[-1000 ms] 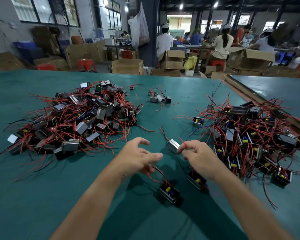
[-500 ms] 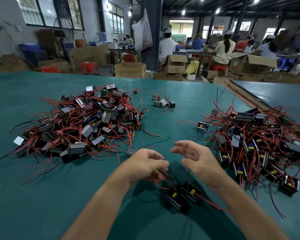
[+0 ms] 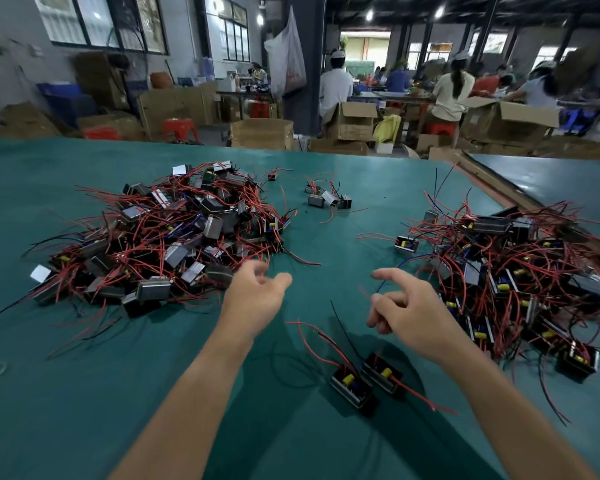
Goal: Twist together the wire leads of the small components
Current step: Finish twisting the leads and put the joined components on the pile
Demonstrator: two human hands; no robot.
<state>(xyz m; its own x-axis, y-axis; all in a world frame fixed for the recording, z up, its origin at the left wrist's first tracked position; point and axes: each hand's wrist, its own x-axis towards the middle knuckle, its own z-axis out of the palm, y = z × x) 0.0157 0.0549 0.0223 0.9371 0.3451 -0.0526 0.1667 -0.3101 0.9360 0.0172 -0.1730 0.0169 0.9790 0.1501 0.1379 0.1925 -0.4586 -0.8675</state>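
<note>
Green-covered bench [image 3: 84, 393], seen from its near edge.

(a) Left heap of components [image 3: 174, 237]: small transformer-like blocks tangled in red and black leads, spread over the left half of the bench.

(b) Right heap of components [image 3: 510, 268]: similar blocks, many showing a yellow part, lying along the right edge.

(c) Left hand [image 3: 253, 303]: raised above the bench just beside the near right margin of heap (a). Its fingers are loosely curled and blurred, and nothing is seen held in them.

(d) Right hand [image 3: 413, 317]: raised beside the near left margin of heap (b). The index finger and thumb are extended toward the left and the remaining fingers are curled. It holds nothing. Whether it touches a thin blue lead [image 3: 400, 263] close by cannot be told.

(e) Pair of components [image 3: 352, 386]: touching side by side on the bench towards the near edge, between the two forearms and apart from both hands. Their red leads [image 3: 312, 341] trail loose.

(f) Small cluster of components [image 3: 326, 199]: towards the far edge, between the heaps.
</note>
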